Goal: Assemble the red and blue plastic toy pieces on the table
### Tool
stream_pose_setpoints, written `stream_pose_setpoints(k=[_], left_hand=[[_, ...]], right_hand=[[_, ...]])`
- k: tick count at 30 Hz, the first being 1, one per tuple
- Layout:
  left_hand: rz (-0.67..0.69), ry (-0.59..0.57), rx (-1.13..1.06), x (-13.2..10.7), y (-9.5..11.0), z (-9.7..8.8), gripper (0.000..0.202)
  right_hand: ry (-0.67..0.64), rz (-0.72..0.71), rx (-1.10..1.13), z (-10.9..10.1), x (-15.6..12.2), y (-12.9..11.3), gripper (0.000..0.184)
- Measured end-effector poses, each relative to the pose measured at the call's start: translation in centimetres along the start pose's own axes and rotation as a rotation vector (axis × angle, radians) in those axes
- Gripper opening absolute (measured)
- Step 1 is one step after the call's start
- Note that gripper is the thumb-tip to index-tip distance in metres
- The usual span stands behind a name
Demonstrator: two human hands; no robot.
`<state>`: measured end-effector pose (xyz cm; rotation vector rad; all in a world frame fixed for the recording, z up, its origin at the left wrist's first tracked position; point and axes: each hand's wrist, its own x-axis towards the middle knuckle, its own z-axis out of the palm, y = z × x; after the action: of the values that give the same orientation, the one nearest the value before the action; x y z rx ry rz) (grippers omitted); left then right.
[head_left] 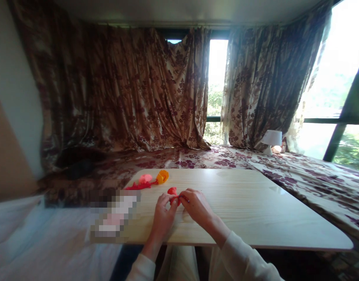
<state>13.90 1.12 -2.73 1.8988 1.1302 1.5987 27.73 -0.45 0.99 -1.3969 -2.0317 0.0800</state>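
My left hand (163, 212) and my right hand (197, 205) meet over the near middle of a light wooden table (255, 210). Both pinch a small red paper flower (172, 192) between their fingertips. The flower's red bloom sticks up just above my left fingers. Further back on the table's left lie a pink paper flower (145, 179), an orange paper flower (162, 176) and a red strip of paper (136, 186) beside them.
A blurred patch (115, 214) covers the table's near left corner. A patterned cloth (299, 171) spreads behind and right of the table. A small white lamp (271, 141) stands by the curtains (123, 89). Windows (337, 78) are at the right.
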Motion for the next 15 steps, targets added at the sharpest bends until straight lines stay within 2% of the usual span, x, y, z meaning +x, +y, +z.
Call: stream_pose_setpoints(k=[4, 8, 12, 15], left_hand=[[0.011, -0.033, 0.017, 0.0, -0.1, -0.1, 0.019], [0.010, -0.055, -0.005, 0.0, -0.3, 0.0, 0.019], [-0.007, -0.053, -0.013, 0.1, -0.4, 0.2, 0.020], [-0.013, -0.053, -0.016, 0.1, -0.3, 0.2, 0.019]], right_hand=[[-0.008, -0.063, 0.042, 0.0, 0.0, 0.4, 0.017], [0.036, -0.090, 0.032, 0.2, 0.0, 0.5, 0.015], [0.116, -0.057, 0.084, 1.0, 0.0, 0.7, 0.015], [0.152, 0.022, 0.200, 1.6, 0.1, 1.2, 0.014]])
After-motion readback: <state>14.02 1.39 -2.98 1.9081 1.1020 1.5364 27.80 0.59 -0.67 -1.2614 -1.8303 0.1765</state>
